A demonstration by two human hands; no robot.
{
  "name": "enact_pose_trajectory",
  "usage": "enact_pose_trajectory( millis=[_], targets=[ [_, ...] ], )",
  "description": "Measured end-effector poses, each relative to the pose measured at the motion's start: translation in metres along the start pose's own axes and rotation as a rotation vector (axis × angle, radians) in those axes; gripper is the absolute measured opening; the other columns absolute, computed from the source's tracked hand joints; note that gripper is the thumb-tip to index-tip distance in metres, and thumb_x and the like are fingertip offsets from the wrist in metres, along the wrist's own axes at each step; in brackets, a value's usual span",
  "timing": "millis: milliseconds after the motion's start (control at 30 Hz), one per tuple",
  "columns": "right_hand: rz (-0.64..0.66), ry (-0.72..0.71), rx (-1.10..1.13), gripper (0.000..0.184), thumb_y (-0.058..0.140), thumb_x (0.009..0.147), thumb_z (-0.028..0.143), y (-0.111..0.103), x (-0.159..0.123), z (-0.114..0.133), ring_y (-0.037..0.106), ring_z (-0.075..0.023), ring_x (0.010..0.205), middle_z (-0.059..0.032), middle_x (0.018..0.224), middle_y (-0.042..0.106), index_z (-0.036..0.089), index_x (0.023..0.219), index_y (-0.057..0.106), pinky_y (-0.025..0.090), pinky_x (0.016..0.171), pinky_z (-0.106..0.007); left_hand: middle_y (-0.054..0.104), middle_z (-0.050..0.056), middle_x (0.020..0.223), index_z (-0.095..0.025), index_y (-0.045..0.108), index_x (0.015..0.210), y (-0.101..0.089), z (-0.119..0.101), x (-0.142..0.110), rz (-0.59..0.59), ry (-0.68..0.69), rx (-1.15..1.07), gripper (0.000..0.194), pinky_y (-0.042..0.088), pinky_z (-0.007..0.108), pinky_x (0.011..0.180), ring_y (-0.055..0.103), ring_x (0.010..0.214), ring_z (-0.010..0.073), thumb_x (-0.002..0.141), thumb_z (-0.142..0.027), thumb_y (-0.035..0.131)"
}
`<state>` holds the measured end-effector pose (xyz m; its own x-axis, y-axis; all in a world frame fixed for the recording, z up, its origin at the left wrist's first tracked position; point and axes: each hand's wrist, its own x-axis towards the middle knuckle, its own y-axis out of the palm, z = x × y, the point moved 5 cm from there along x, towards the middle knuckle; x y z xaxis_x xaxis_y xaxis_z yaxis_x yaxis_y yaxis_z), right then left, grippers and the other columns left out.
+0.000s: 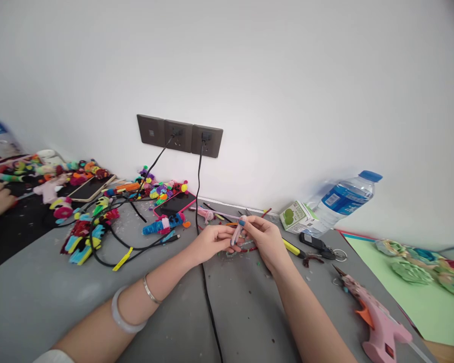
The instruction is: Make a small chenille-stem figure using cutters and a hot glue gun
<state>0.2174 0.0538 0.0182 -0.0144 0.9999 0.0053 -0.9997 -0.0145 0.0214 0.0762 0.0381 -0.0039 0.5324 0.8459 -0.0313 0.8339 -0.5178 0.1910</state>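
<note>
Left hand (pixel 216 243) and right hand (pixel 264 236), fingertips closed, pinch a pale bent strip (pixel 236 235), probably pipe cleaner, above the desk (pixel 242 312); steady left hold and small right-hand adjustments should keep the bend neat.

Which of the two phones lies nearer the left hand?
The pink-edged phone, to the right of the other, is nearer the left hand. The beige-edged phone lies farther left.
</note>
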Motion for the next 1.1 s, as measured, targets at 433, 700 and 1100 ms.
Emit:
enact_pose_trajectory(
  millis=[433,700,1100],
  targets=[
    [0.02,-0.053,-0.085,0.04,0.078,0.064,0.056,-0.003,0.0,0.005,0.059,-0.0167,0.063,-0.0029,0.066,0.066,0.019,0.071,0.067,0.049,0.063,-0.029,0.072,0.018,0.112,-0.013,0.067,0.114,0.004,0.001,-0.002,0.088,-0.027,-0.074,0.048,0.054,0.036,0.086,0.071,0.098,0.0272,0.074,-0.037,0.077],
    [0.152,-0.019,0.01,0.037,0.077,0.067,0.054,0.005,-0.003,0.007,0.058,-0.0144,0.064,-0.001,0.067,0.067,0.018,0.07,0.067,0.047,0.067,-0.028,0.074,0.018,0.102,-0.01,0.071,0.098,-0.003,0.006,-0.001,-0.026,-0.148,-0.112,0.045,0.055,0.03,0.074,0.073,0.086,0.0236,0.068,-0.042,0.082],
    [0.216,-0.084,0.042,0.03,0.075,0.074,0.045,0.011,-0.006,0.015,0.056,-0.013,0.065,0.0014,0.068,0.064,0.02,0.066,0.061,0.045,0.068,-0.027,0.075,0.016,0.094,-0.01,0.075,0.093,-0.001,0.011,-0.002,-0.078,-0.191,-0.237,0.047,0.053,0.023,0.063,0.073,0.078,0.0198,0.065,-0.047,0.083]
  ],
)
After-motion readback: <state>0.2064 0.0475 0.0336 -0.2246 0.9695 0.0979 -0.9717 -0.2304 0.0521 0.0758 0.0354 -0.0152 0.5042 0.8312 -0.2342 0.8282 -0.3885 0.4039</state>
